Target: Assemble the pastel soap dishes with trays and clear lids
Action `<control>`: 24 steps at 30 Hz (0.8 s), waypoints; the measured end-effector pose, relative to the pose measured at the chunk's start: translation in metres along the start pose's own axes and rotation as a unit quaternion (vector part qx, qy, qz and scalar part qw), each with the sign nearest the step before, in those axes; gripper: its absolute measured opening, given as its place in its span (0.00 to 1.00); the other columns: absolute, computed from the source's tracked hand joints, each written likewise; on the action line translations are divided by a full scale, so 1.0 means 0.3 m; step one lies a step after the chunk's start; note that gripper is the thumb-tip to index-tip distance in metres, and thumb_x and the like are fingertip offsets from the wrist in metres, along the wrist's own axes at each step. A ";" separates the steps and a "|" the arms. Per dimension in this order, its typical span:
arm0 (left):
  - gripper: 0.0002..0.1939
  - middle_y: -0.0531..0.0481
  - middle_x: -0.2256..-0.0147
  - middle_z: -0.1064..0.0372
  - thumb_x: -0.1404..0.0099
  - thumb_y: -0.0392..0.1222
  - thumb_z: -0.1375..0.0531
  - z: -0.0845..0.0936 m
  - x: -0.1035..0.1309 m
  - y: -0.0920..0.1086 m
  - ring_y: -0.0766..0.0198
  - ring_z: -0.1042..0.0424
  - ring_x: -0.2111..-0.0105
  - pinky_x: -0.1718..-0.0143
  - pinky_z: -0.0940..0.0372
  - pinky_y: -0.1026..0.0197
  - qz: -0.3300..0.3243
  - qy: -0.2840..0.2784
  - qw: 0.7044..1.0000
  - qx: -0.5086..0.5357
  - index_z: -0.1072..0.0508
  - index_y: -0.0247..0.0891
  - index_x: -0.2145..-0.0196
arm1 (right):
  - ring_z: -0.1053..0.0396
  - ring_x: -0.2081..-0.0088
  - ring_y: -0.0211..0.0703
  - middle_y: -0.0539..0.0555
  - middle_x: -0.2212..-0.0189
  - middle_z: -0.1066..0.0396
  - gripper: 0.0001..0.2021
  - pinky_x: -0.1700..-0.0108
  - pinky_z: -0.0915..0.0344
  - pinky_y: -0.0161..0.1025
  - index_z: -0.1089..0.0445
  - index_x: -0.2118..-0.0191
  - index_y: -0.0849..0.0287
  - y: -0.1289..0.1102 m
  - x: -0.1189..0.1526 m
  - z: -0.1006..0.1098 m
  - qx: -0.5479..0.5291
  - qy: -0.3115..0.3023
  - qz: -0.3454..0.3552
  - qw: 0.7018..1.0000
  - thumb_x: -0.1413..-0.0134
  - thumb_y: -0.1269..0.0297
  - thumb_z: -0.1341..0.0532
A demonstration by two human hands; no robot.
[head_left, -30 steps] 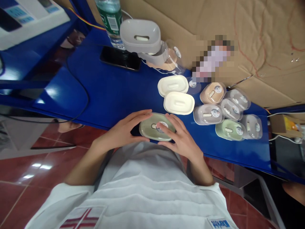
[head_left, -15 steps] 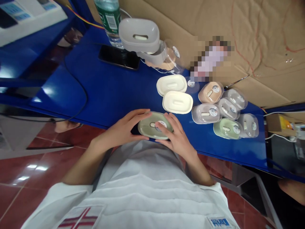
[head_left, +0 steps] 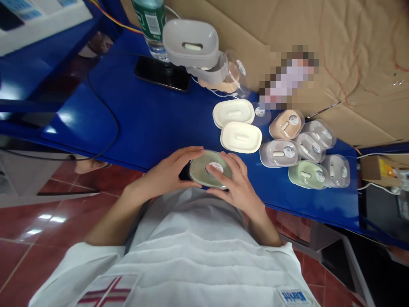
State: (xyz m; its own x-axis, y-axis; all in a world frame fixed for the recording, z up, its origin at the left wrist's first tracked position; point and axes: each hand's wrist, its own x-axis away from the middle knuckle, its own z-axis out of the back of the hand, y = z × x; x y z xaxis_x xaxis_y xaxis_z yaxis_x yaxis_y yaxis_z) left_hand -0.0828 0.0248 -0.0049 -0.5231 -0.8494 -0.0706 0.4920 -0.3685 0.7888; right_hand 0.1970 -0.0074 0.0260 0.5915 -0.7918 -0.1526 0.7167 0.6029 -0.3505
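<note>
A pale green oval soap box with a clear lid and a round sticker [head_left: 209,169] is held at the near edge of the blue table [head_left: 153,123]. My left hand [head_left: 171,169] grips its left end. My right hand [head_left: 238,183] grips its right side, with fingers lying over the lid. The box is tilted a little toward me.
Two cream trays [head_left: 240,137] lie just beyond the box. Several lidded soap boxes [head_left: 300,149] cluster at the right. A grey tray stack [head_left: 191,44], a water bottle [head_left: 150,21] and a black phone [head_left: 162,73] stand at the back. Cardboard [head_left: 335,55] lines the far right.
The green soap box has tilted in my hands, and its lid now shows more glare. Both hands have stayed on it at the table edge.
</note>
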 end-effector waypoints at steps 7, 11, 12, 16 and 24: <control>0.42 0.45 0.26 0.40 0.28 0.71 0.38 0.008 0.002 0.002 0.46 0.35 0.29 0.26 0.38 0.44 -0.010 -0.015 1.000 -0.008 0.38 0.53 0.25 | 0.50 0.21 0.65 0.59 0.23 0.46 0.29 0.25 0.39 0.68 0.32 0.28 0.43 0.011 0.039 -0.027 -0.001 0.030 -0.011 0.999 0.31 0.49 0.31; 0.43 0.44 0.27 0.39 0.30 0.71 0.36 0.007 0.001 -0.004 0.46 0.35 0.29 0.26 0.38 0.43 -0.004 -0.016 1.000 0.010 0.37 0.52 0.25 | 0.48 0.22 0.66 0.63 0.24 0.43 0.30 0.26 0.37 0.68 0.32 0.28 0.45 0.005 0.034 -0.025 0.012 0.043 0.008 0.999 0.31 0.49 0.31; 0.43 0.44 0.27 0.39 0.30 0.71 0.36 0.006 0.000 -0.003 0.46 0.35 0.29 0.26 0.38 0.43 -0.005 -0.014 1.000 0.010 0.37 0.52 0.25 | 0.47 0.22 0.65 0.63 0.25 0.42 0.30 0.26 0.36 0.68 0.33 0.28 0.45 0.009 0.032 -0.025 0.011 0.044 0.013 0.999 0.31 0.49 0.31; 0.44 0.43 0.26 0.40 0.30 0.68 0.34 0.002 -0.001 0.002 0.46 0.35 0.28 0.26 0.38 0.43 -0.002 -0.009 1.000 0.001 0.40 0.51 0.24 | 0.43 0.23 0.63 0.62 0.26 0.41 0.32 0.27 0.34 0.66 0.36 0.26 0.43 0.031 0.029 -0.032 -0.001 0.062 0.026 0.998 0.30 0.52 0.31; 0.51 0.40 0.24 0.44 0.31 0.66 0.31 0.015 0.013 -0.002 0.44 0.37 0.27 0.27 0.37 0.43 -0.027 -0.006 0.999 -0.022 0.47 0.49 0.21 | 0.31 0.30 0.67 0.65 0.28 0.35 0.39 0.34 0.26 0.65 0.36 0.25 0.46 0.081 0.146 0.048 -0.017 0.214 -0.002 0.977 0.36 0.49 0.27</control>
State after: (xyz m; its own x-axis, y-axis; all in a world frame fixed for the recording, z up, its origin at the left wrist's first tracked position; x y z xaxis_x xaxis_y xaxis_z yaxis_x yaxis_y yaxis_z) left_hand -0.0882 0.0234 -0.0028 -0.5579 -0.8233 -0.1046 0.4932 -0.4303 0.7560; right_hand 0.2457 -0.0260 0.0241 0.3749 -0.7669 -0.5210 0.7013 0.6021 -0.3817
